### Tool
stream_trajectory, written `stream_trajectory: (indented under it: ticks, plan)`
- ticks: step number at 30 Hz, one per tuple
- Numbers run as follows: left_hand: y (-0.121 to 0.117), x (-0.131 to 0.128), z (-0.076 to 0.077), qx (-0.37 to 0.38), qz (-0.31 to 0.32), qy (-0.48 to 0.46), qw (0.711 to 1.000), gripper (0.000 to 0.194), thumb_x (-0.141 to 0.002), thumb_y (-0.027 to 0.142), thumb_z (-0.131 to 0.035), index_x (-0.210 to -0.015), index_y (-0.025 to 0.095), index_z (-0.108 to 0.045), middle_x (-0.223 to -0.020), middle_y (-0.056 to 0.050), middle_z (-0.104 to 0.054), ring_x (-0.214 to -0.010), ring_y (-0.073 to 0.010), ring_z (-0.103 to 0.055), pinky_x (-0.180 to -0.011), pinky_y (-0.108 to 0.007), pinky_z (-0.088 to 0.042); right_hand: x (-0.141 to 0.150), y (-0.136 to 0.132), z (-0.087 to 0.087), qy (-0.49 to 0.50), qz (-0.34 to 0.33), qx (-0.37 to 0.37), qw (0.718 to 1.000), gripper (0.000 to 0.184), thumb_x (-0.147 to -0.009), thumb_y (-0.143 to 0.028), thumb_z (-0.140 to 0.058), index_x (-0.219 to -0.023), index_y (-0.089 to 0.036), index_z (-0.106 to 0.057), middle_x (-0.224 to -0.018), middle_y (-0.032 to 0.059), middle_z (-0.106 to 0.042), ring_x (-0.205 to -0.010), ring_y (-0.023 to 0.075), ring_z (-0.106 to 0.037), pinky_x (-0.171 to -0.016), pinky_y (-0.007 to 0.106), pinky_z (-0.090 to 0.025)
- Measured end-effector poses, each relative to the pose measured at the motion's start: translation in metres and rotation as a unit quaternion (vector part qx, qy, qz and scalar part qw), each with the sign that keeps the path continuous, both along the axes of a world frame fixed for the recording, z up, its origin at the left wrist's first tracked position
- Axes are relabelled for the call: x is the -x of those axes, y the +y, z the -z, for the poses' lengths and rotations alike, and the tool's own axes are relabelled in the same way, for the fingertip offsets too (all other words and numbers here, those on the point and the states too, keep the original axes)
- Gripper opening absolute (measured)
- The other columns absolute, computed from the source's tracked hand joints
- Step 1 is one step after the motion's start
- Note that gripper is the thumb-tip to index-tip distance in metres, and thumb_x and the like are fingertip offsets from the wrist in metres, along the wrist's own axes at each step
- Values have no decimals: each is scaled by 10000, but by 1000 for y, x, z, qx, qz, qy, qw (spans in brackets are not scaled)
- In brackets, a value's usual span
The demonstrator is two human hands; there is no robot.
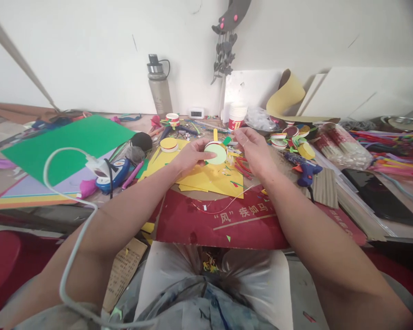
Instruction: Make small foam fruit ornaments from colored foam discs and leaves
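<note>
My left hand (193,158) is closed round the left edge of a small round paper piece (216,154), its thumb on the pale green face. A yellow strip (215,134) sticks up from the top of that piece, and a green tab (226,140) from its right side. My right hand (253,149) is just to the right, thumb and forefinger pinched near the green tab. Whatever lies in the pinch is too small to make out. Under both hands are yellow paper sheets (196,178) scattered with scraps. A similar yellow-topped round piece (169,145) lies at the left.
A red board (189,224) lies at the table's front edge. At the right are a blue glue gun (307,174) and a black phone (382,197). A white cable (76,247) crosses over my left arm. Behind stand a bottle (160,89) and paper cups (237,115).
</note>
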State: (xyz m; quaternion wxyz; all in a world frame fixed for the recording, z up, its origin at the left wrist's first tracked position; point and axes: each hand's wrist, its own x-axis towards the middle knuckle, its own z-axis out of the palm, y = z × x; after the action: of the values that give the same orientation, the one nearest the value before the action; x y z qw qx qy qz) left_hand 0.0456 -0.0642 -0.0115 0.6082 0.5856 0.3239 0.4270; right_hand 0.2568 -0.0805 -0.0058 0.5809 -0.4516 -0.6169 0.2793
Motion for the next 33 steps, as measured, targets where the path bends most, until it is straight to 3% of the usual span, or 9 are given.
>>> stream_trajectory:
  ticks: [3,7,10,13,18,24,33]
  plan:
    - [-1,1,-2,20,-24,-40,999,451,-570,232,-939,-980,220,-752,-941,1,-738,-688,-83,-612,-450,-179,-313,3,1,5,27,-12,28,999,460,-888,-702,-655,-1009,-259,-627,-1006,38,-678,-940,210,-631,-820,383,-540]
    - [-2,2,-5,37,-36,-92,994,497,-574,242,-961,-1018,224,-739,-939,22,-730,-679,-67,-619,-464,-171,-357,12,-5,10,38,-76,90,992,677,-689,-668,-857,-1190,-302,-586,-1172,49,-665,-1008,227,-633,-830,392,-560]
    - [-4,0,-6,37,-26,-113,993,507,-589,243,-963,-1040,227,-731,-947,25,-734,-680,-66,-622,-483,-178,-392,18,-8,11,45,-110,87,989,773,-594,-577,-937,-1201,-289,-554,-1052,34,-674,-958,223,-629,-836,399,-550]
    - [-6,-2,-6,39,-26,-118,992,504,-597,238,-959,-1043,225,-724,-961,18,-736,-692,-75,-629,-487,-185,-399,20,-10,10,71,-139,86,984,698,-627,-522,-918,-1158,-282,-534,-891,-6,-659,-851,205,-630,-793,387,-533]
    - [-6,-2,-7,22,-41,-93,995,442,-659,309,-936,-1032,208,-723,-953,3,-731,-688,-77,-622,-490,-190,-396,18,-10,8,59,-136,72,986,587,-679,-439,-877,-1126,-275,-534,-863,-19,-652,-800,181,-622,-754,366,-515]
    - [-2,-2,-6,-56,-76,-92,991,368,-652,376,-945,-864,183,-714,-823,20,-709,-645,-59,-567,-510,-191,-394,17,-10,8,64,-129,89,985,582,-671,-395,-888,-1122,-266,-544,-851,-23,-666,-798,180,-650,-762,372,-539]
    - [4,-2,1,-40,-63,-90,993,366,-679,396,-935,-927,193,-759,-907,-9,-760,-716,-86,-627,-623,-222,-451,19,-14,6,92,-139,84,982,621,-635,-368,-909,-1132,-262,-552,-829,-36,-670,-773,170,-645,-758,366,-540]
